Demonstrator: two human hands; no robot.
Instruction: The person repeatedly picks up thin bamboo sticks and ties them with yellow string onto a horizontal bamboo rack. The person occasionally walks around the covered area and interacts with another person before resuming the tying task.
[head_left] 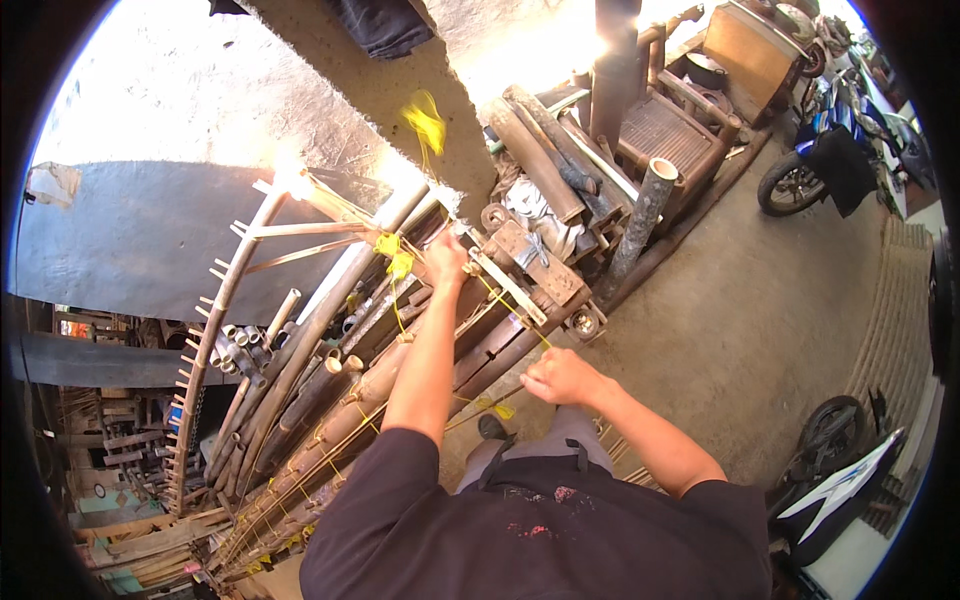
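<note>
A yellow cord (508,307) runs taut from beside my left hand (445,258) down to my right hand (558,377). My right hand is closed on its lower end, in front of my body. My left hand is a fist farther ahead, by the end of a bamboo frame; what it grips is hidden. Thin pale slats (508,288) lie just right of it. Bunches of yellow strap (393,255) hang to its left. Below my left arm slants a long bamboo pole (375,385) with yellow cord wound along it.
A wooden block with round metal ends (540,268) stands right of my left hand. Behind it are stacked bamboo lengths (540,160) and a bamboo chair (670,130). A pegged bamboo rail (215,335) leans at left. Motorbikes (800,180) stand at right on the concrete floor (740,320).
</note>
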